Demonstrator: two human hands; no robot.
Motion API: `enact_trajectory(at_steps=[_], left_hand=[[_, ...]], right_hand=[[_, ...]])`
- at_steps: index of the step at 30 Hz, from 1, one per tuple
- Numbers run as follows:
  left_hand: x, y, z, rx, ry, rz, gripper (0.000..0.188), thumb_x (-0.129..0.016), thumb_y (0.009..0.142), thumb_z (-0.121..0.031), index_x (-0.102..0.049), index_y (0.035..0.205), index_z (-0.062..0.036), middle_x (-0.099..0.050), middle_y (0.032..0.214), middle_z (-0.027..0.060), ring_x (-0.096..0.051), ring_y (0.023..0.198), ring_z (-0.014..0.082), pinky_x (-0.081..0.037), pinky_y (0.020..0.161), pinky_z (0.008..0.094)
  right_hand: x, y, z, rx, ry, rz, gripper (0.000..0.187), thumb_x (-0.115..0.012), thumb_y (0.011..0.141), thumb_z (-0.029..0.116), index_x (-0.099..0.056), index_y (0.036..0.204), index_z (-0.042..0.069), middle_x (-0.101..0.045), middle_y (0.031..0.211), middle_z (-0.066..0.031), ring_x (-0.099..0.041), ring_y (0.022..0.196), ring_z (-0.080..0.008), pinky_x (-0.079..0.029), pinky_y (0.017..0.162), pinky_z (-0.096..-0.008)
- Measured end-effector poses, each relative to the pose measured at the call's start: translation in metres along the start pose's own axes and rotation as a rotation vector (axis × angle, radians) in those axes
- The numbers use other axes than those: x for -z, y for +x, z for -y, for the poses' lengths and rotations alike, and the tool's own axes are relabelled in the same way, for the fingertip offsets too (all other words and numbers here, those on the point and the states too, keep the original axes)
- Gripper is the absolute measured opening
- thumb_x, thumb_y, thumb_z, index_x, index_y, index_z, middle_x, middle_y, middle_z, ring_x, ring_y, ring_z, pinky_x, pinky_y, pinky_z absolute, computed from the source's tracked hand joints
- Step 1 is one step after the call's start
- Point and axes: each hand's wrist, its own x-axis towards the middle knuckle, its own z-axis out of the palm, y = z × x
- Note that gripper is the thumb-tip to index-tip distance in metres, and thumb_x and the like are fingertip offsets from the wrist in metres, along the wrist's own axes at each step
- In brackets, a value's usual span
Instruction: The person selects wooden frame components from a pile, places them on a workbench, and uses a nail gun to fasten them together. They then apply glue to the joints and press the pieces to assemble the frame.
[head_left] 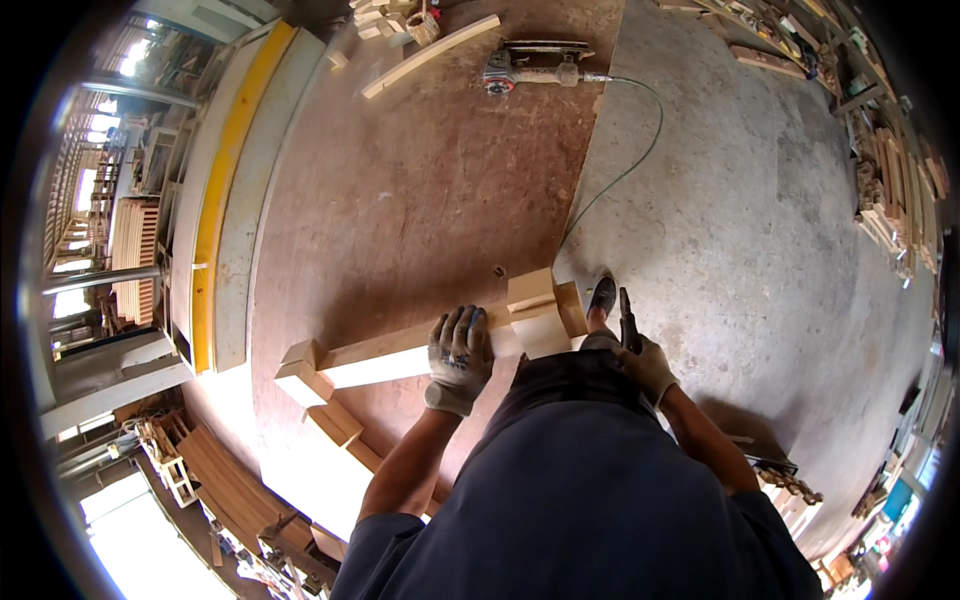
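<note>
My left hand, in a grey-coated glove, lies on top of a pale wooden beam. Its fingers are stretched across the wood, a little apart. Square wooden blocks cap the beam's two ends: one block at the left, another block close to my legs at the right. Beside my right hip, my gloved right hand is closed around a narrow dark tool that points forward; its kind is hard to make out. More joined timber runs from the left block back toward my left forearm.
A nail gun with a green air hose lies on the brown sheet ahead. Near it are a curved wooden strip and small offcuts. A yellow-edged machine stands left; stacked timber lines the right.
</note>
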Motion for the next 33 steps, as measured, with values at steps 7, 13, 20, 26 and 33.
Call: enact_trajectory(at_steps=[7,13,20,26,33], left_hand=[[0.011,0.033,0.018,0.078,-0.142,0.398,0.058,-0.078,0.081,-0.025,-0.058,0.132,-0.0062,-0.066,0.126,0.0185,-0.063,0.117,0.0387,-0.048,0.105,0.0499],[0.012,0.098,0.052,0.099,-0.280,0.828,0.093,-0.095,0.061,-0.039,-0.056,0.137,-0.0049,-0.068,0.125,0.0227,-0.064,0.118,0.0402,-0.050,0.104,0.0477],[-0.008,0.150,0.084,0.312,-0.546,1.009,0.062,-0.088,0.081,-0.036,-0.068,0.134,-0.0080,-0.069,0.133,0.0153,-0.064,0.125,0.0305,-0.050,0.108,0.0381],[-0.014,0.163,0.098,0.242,-0.308,0.967,0.054,-0.075,0.089,-0.050,-0.073,0.128,-0.0122,-0.071,0.131,0.0117,-0.062,0.128,0.0290,-0.042,0.114,0.0400],[-0.002,0.128,0.064,0.188,-0.191,0.577,0.085,-0.086,0.073,-0.056,-0.062,0.140,-0.0108,-0.066,0.135,0.0171,-0.056,0.130,0.0399,-0.038,0.115,0.0482]], right_hand=[[-0.002,-0.003,-0.005,0.008,0.013,-0.010,0.038,-0.073,0.088,0.030,-0.068,0.107,-0.003,-0.070,0.089,-0.0106,-0.066,0.081,-0.0196,-0.053,0.074,-0.0360],[0.000,-0.005,-0.001,-0.054,0.068,-0.016,0.048,-0.072,0.086,0.034,-0.069,0.115,-0.003,-0.074,0.095,-0.0181,-0.072,0.089,-0.0274,-0.056,0.081,-0.0402],[0.006,-0.007,0.001,-0.015,0.028,-0.034,0.048,-0.073,0.086,0.034,-0.069,0.116,-0.003,-0.075,0.094,-0.0173,-0.073,0.088,-0.0271,-0.056,0.079,-0.0403],[0.001,-0.006,-0.002,-0.018,0.051,-0.015,0.050,-0.073,0.085,0.035,-0.069,0.116,-0.004,-0.075,0.097,-0.0202,-0.073,0.093,-0.0310,-0.055,0.083,-0.0418],[0.013,-0.010,0.056,0.001,0.020,0.014,0.053,-0.074,0.085,0.034,-0.067,0.119,-0.005,-0.074,0.098,-0.0225,-0.073,0.093,-0.0338,-0.055,0.085,-0.0418]])
